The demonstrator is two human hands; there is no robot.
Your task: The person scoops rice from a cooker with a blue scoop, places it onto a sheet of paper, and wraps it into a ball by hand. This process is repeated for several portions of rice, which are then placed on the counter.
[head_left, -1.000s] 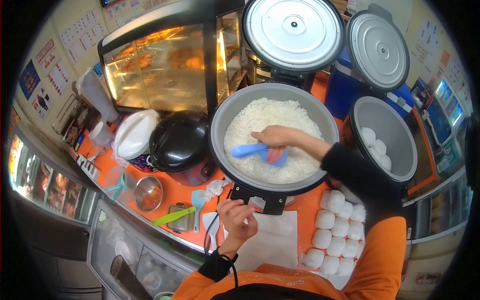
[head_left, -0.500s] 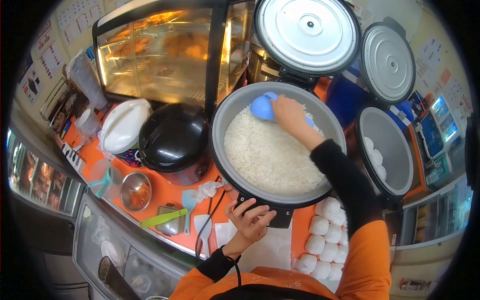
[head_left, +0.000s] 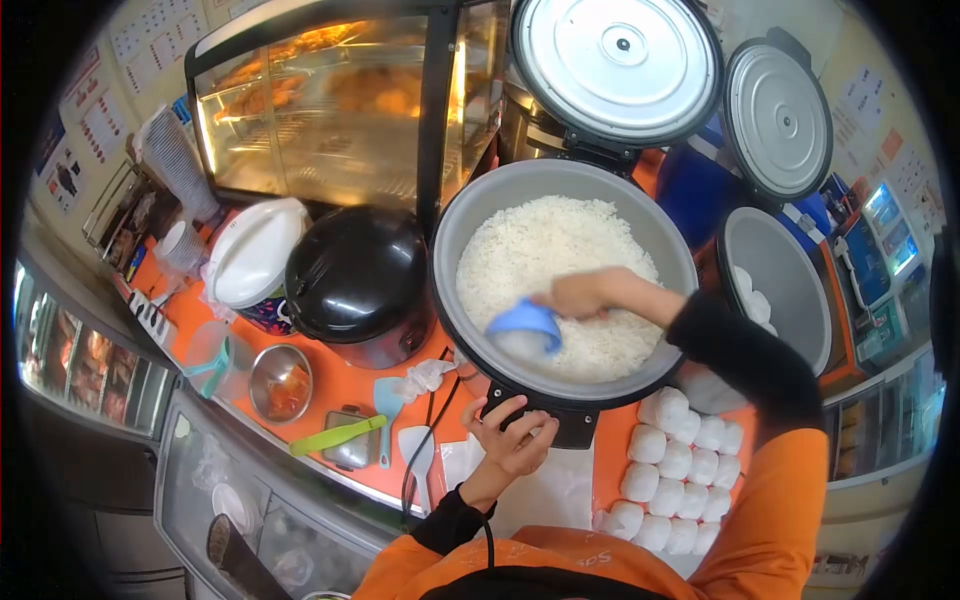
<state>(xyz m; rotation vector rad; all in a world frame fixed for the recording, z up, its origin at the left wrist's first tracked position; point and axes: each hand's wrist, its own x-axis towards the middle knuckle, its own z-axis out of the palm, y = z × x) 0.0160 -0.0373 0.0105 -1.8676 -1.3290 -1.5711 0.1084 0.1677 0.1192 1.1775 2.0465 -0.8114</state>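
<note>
A wide grey pot full of white rice stands in front of me. My right hand grips a blue scoop, which lies in the rice near the pot's front left side. Slightly blurred, the scoop has rice in its bowl. My left hand rests against the pot's front edge by the black latch, fingers spread and holding nothing. Rows of wrapped white rice balls lie right of the latch. The pot's metal lid stands raised behind it.
A black cooker, a white-lidded container and a metal bowl are to the left. Near the front edge lie a green utensil and a white paddle. A second open pot stands right; a heated display case is behind.
My right hand has brought the blue scoop from the back of the pot to its front left, down into the rice. The view has shifted slightly; my left hand stays at the pot's edge.
</note>
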